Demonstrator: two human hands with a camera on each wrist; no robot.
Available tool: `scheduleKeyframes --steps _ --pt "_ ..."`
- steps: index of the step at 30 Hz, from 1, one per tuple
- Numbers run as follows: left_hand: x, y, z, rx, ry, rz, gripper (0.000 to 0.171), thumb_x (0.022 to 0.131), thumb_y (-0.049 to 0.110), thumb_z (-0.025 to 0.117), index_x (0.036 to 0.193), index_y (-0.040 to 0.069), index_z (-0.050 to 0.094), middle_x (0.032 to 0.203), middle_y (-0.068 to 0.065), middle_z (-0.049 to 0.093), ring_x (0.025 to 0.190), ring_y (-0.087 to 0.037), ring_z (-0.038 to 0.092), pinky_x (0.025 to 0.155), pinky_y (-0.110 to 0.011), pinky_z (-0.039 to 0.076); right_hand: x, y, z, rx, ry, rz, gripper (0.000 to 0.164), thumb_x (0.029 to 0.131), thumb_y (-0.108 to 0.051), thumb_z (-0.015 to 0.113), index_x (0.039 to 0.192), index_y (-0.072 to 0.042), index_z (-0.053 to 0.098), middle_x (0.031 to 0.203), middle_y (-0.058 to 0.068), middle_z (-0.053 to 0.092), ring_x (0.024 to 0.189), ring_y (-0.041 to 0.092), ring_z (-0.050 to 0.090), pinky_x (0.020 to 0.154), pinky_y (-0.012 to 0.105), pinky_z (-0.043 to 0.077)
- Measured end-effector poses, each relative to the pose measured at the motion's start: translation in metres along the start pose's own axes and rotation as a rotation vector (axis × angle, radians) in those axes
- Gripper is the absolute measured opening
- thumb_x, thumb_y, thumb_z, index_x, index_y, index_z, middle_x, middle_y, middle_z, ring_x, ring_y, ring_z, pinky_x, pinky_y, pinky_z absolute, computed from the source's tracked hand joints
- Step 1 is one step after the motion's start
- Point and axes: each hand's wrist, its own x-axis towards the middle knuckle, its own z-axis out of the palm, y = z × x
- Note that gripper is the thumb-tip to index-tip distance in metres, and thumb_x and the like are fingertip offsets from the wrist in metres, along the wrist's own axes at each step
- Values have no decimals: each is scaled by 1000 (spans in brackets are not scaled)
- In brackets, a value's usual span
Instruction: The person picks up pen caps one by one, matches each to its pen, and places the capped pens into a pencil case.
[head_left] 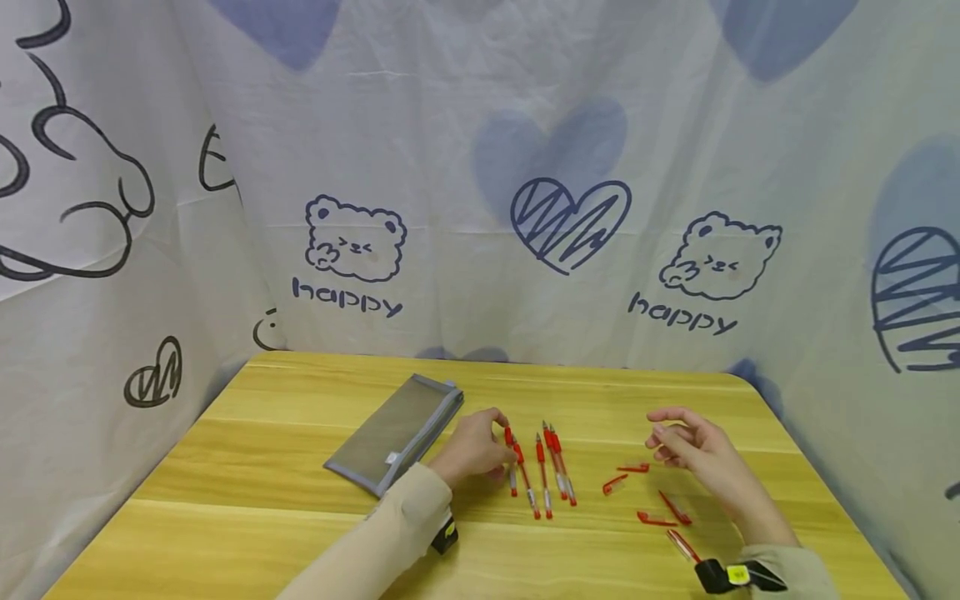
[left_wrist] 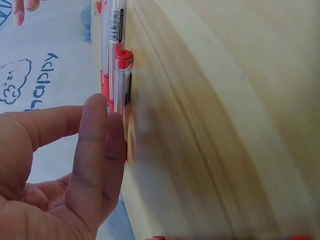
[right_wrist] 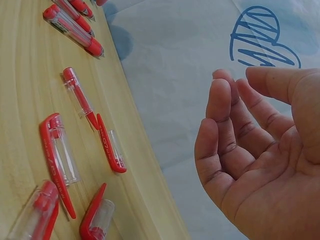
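My left hand (head_left: pixel 476 450) arches over the leftmost red gel pen (head_left: pixel 513 481), its curled fingers and thumb at the pen's upper part. In the left wrist view, the red end of this pen (left_wrist: pixel 123 60) sticks out past the fingers (left_wrist: pixel 90 150). Several more uncapped red gel pens (head_left: pixel 542 475) lie alongside to the right, tips pointing away from me. Holding nothing, my right hand (head_left: pixel 697 446) hovers over the right side with loosely bent fingers. Below it lie several clear pen caps with red clips (right_wrist: pixel 62 155).
A grey mesh zip pouch (head_left: pixel 397 433) with a blue-grey border lies left of the pens, close to my left wrist. The wooden table (head_left: pixel 225 475) ends at a white printed curtain (head_left: pixel 450 275) behind and at both sides.
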Motion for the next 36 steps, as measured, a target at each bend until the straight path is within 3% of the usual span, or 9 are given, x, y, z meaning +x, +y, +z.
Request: scheduleKeyframes --steps 10,18,27,36 --pt "5 -4 5 -28 7 -38 50 88 -3 83 132 -2 60 72 -11 72 49 -17 68 51 -29 61 1 2 0 -6 -3 6 39 113 -22 56 144 2 53 99 -5 75 89 15 73 82 29 62" --pt "9 -6 8 -22 30 -25 50 85 -5 84 130 -2 61 67 -11 69 46 -15 65 49 -29 60 2 4 -1 -2 -6 5 39 114 -20 55 145 3 52 99 -3 75 89 16 73 81 30 63" --pt "10 -4 11 -76 52 -53 54 83 -9 85 133 -4 64 75 -11 70 54 -15 69 53 -30 62 1 6 -1 1 -9 0 38 114 -20 55 144 3 52 99 -3 75 89 17 73 82 30 62" --pt "13 -5 12 -22 65 -52 52 83 -7 84 131 -6 67 77 -11 72 55 -16 69 53 -29 62 -1 6 -2 5 -3 -11 37 114 -20 55 142 2 53 99 -4 75 88 15 73 82 30 62"
